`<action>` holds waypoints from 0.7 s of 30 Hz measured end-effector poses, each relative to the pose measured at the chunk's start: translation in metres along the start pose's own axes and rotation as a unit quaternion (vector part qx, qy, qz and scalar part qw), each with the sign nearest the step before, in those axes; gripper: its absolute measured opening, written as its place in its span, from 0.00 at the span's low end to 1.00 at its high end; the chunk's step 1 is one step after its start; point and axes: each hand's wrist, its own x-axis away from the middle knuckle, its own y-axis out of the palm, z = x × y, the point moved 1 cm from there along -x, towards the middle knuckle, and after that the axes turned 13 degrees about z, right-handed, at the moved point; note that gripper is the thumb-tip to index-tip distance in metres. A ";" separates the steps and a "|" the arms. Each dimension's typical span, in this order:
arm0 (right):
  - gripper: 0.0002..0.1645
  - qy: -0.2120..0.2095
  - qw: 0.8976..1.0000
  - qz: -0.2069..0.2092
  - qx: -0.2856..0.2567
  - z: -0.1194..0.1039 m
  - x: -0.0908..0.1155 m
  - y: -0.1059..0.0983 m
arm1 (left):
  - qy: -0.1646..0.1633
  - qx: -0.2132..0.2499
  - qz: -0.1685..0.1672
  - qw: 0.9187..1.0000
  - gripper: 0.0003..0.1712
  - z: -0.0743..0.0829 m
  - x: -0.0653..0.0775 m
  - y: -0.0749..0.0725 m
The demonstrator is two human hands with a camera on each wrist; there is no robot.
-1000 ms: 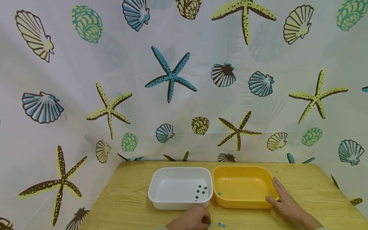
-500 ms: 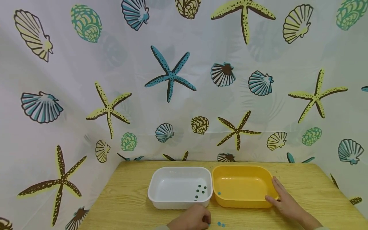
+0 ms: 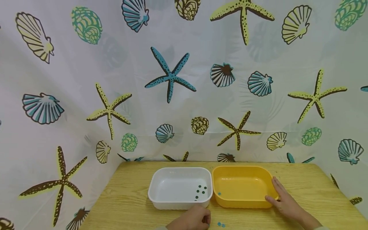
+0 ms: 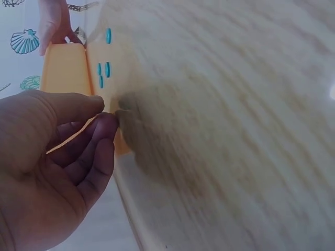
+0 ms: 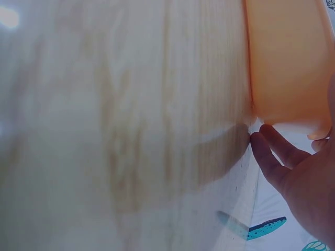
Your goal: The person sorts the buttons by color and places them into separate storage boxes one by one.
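Observation:
My left hand is curled on the table in front of the white tray. A small blue disc shows at its fingertips, pinched by thumb and index finger. The left wrist view hides that disc, though the two tips nearly meet. Two more blue discs lie just right of this hand. My right hand holds the right end of the yellow tray, thumb over the rim and fingers along the outer wall. Inside the yellow tray is one blue disc.
Several dark green discs lie in the white tray's right part. Both trays stand side by side on a wooden table. A patterned curtain with shells and starfish encloses the back and sides.
The blue disc at my left fingertips now shows closer in against the fingers, which have drawn in slightly. My right hand and both trays stay put.

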 end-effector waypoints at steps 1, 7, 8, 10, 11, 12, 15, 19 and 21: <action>0.52 0.000 1.000 0.000 0.000 0.000 0.000 0.000 | -0.006 0.010 0.000 1.000 0.08 0.000 0.001 -0.001; 0.52 -0.006 1.000 0.005 -0.004 -0.002 0.000 -0.001 | -0.039 0.062 -0.005 0.997 0.07 0.005 0.005 -0.007; 0.52 -0.006 1.000 0.004 -0.005 -0.002 0.000 -0.001 | -0.042 0.065 -0.005 0.997 0.07 0.006 0.005 -0.008; 0.52 -0.005 1.000 0.004 -0.004 -0.002 0.000 0.000 | -0.041 0.063 -0.005 0.997 0.07 0.009 0.005 -0.011; 0.52 -0.004 1.000 0.003 -0.004 -0.002 0.000 -0.001 | -0.035 0.057 -0.006 0.998 0.06 0.010 0.005 -0.012; 0.52 -0.002 1.000 0.002 -0.003 -0.002 0.000 -0.001 | -0.029 0.050 -0.007 0.998 0.06 0.012 0.004 -0.013; 0.53 0.002 1.000 -0.001 -0.004 -0.003 0.000 -0.001 | -0.010 0.027 -0.009 1.000 0.05 0.016 0.002 -0.017; 0.53 0.004 1.000 -0.002 -0.005 -0.003 0.000 -0.001 | 0.022 0.001 -0.006 1.000 0.04 0.024 -0.001 -0.021; 0.52 0.004 1.000 -0.002 -0.007 -0.004 0.001 -0.002 | 0.055 -0.019 0.001 0.998 0.03 0.029 -0.002 -0.022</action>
